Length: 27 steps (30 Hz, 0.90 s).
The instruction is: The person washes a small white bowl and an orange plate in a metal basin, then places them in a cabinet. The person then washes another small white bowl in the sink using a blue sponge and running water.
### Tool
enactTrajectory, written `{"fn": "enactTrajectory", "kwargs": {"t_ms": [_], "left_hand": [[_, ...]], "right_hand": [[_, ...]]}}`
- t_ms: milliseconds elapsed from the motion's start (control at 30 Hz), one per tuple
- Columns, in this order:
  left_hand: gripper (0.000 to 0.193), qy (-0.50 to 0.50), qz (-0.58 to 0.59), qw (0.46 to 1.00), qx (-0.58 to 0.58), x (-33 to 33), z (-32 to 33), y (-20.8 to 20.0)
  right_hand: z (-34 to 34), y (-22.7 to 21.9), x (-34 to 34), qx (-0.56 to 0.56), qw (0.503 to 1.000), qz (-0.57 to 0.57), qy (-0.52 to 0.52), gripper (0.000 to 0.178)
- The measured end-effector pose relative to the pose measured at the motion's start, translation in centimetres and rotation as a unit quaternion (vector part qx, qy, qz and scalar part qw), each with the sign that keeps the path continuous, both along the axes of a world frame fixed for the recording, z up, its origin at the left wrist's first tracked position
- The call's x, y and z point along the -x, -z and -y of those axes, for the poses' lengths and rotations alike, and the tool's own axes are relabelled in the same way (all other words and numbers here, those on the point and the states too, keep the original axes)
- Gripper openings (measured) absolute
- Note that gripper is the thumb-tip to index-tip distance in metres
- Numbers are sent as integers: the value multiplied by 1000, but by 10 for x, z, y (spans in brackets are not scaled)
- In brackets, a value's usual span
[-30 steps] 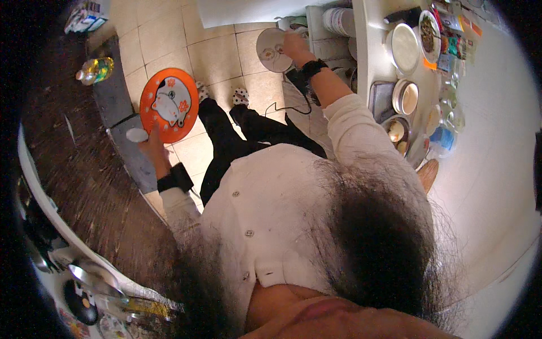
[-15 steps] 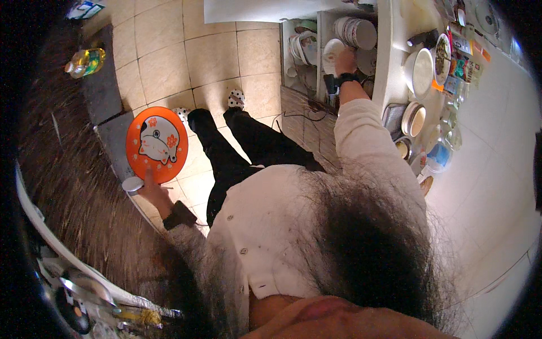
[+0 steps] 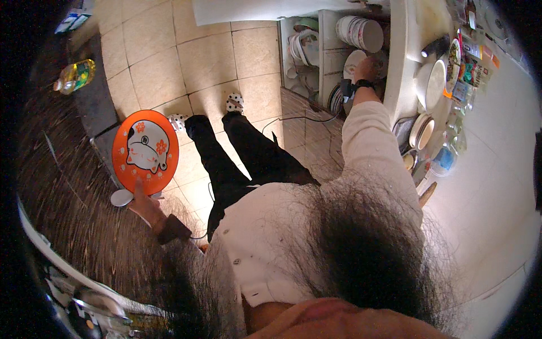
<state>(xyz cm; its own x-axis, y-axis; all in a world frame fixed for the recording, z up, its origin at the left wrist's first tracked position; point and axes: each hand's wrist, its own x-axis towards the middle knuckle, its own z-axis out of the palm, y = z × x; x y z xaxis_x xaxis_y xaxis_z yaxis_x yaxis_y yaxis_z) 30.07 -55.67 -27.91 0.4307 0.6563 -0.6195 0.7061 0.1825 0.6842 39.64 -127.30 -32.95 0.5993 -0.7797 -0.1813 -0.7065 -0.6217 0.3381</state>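
Observation:
My left hand point(image 3: 148, 210) grips the lower rim of an orange plate point(image 3: 121, 152) with a white cat picture and orange flowers, held over the floor beside the dark wood surface. Next to that hand shows a small white oval piece point(image 3: 121, 197); its kind I cannot make out. My right hand point(image 3: 367, 70) reaches into the cabinet on the right and holds a small white dish point(image 3: 353, 61). The fingertips there are partly hidden. Behind the hand leans a row of stacked white bowls point(image 3: 370, 37), and dark-rimmed plates point(image 3: 335, 100) stand below.
Left of the cabinet divider sit more dishes point(image 3: 307, 48). A white counter point(image 3: 485, 186) on the right carries a white bowl point(image 3: 432, 85), a bowl of food point(image 3: 453, 61), stacked round dishes point(image 3: 422, 132) and packets. An oil bottle point(image 3: 76, 76) stands on the left. A dark cable point(image 3: 305, 117) hangs by the cabinet.
My right hand and the white dish have shifted right within the cabinet. The orange plate sits slightly lower and further left in the view, still in my left hand; the whole view has shifted a little.

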Motion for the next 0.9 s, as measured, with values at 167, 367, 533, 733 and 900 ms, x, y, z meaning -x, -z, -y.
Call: {"fn": "enactTrajectory", "kwargs": {"t_ms": [167,367,533,733,900], "left_hand": [[45,67,100,992,38,5,-5,15],[43,30,86,995,34,-7,19,13],[42,63,140,987,42,-16,34,5],[45,85,195,975,63,-8,23,17],[45,1,166,971,173,-6,20,21]], "right_hand": [[12,5,1,54,995,8,-88,39],[5,2,5,36,997,42,-59,34],[-6,-2,2,150,978,-1,-143,40],[-12,2,-6,46,997,62,-26,46],[-9,8,3,134,976,42,-165,33]]}}
